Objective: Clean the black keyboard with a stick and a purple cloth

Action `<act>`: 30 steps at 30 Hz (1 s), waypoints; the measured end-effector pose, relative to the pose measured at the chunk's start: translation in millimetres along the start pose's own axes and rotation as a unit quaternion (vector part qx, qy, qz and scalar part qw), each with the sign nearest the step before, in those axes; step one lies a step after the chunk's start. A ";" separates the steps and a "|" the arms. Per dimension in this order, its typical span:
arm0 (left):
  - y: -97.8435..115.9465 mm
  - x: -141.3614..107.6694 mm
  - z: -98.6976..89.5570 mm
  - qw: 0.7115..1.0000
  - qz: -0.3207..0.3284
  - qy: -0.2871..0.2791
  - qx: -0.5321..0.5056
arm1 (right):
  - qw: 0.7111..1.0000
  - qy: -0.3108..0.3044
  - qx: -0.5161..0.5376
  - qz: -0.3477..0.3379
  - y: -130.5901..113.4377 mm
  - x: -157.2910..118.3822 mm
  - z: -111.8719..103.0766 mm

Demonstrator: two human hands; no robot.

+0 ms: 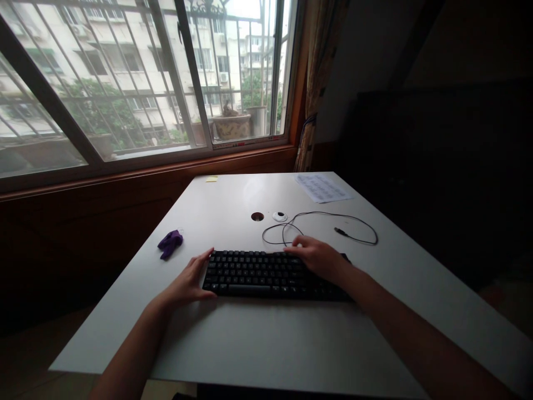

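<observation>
A black keyboard (254, 272) lies on the white table, its keys facing up. My left hand (192, 279) holds its left end, thumb along the near edge and fingers at the far corner. Across the right part of the keyboard reaches my right hand (314, 256), with its fingers bent together at the far edge. The thin black cable (320, 213) runs into those fingers, though the exact grip is partly hidden. Beyond the hand, the cable loops over the tabletop and ends in a USB plug (340, 231).
On the white table (233, 339) are a purple cloth (170, 243) at left, a round cable hole (257, 217), its white cover (279, 216), printed paper (322, 188) and a yellow note (212, 179). A barred window (145, 83) and a curtain (310, 111) stand behind.
</observation>
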State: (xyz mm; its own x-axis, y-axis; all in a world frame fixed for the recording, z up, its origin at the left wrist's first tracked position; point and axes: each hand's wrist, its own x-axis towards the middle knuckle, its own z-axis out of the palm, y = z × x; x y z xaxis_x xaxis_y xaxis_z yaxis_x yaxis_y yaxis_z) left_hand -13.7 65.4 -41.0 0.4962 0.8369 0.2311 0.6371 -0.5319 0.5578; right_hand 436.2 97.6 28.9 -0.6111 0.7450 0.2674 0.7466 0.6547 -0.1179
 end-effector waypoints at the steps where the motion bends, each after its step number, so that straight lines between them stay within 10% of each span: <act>1: 0.5 -0.2 -0.2 1.000 -0.005 0.000 -0.005 | 1.000 -0.007 -0.005 -0.019 -13.2 15.3 5.5; 8: 7.6 0.3 -1.9 0.999 -0.020 0.013 -0.022 | 0.995 -0.046 0.007 -0.093 -95.3 103.6 34.7; 15: 5.1 0.7 -1.1 0.999 -0.014 0.009 -0.027 | 0.991 -0.066 -0.025 -0.111 -118.3 119.8 41.0; 30: 5.0 -0.3 -3.3 0.999 -0.035 -0.002 -0.017 | 0.995 -0.070 -0.072 -0.003 33.5 -44.4 -20.8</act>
State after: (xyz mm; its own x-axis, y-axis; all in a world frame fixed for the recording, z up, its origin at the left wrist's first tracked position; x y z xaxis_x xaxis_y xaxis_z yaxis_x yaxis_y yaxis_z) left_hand -12.6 62.9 -35.6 0.4534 0.8713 0.1879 0.6503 -0.4676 0.5988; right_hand 493.8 83.8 32.9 -0.6389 0.7582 0.1300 0.7665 0.6418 0.0235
